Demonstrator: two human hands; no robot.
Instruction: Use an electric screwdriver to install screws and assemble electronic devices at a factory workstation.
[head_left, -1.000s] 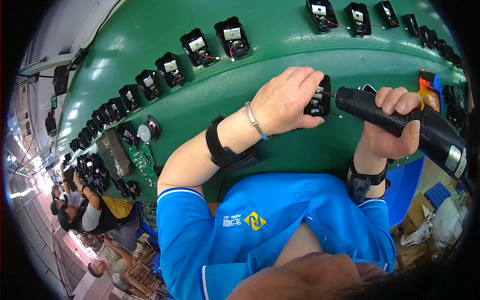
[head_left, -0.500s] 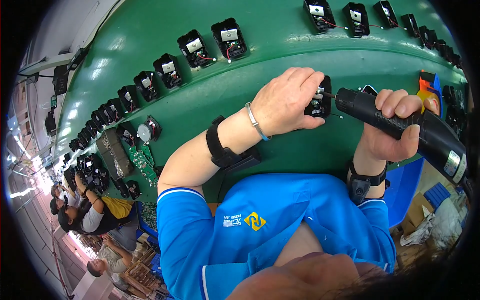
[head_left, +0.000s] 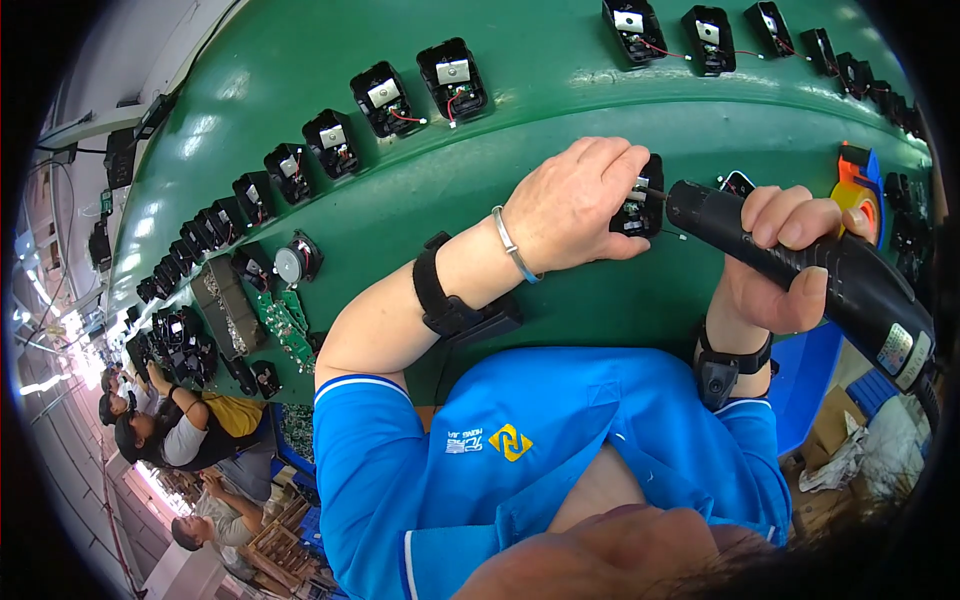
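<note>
My left hand (head_left: 580, 200) lies over a small open black plastic housing (head_left: 650, 222) on the green bench, its fingers curled round the near and far sides. Inside the housing a silver metal piece shows in part; the rest is under my fingers. A thin wire with a white plug sticks out to its right. My right hand (head_left: 785, 255) is wrapped round a thick black electric screwdriver (head_left: 715, 212). The screwdriver lies slantwise, its bit pointing left into the housing beside my left fingertips. Whether the bit touches a screw I cannot tell.
Similar black housings (head_left: 452, 75) stand in a curved row along the far green surface (head_left: 560, 60). Left of my arm are a round speaker (head_left: 290, 264), green circuit boards (head_left: 285, 325) and a long tray (head_left: 230, 305) of small parts. A tape dispenser (head_left: 860, 190) and blue bin (head_left: 808, 375) are at right.
The screwdriver's rear end has dipped slightly toward me, with my right hand shifting a little. The far row of housings has slid slightly left. My left hand stays on the housing.
</note>
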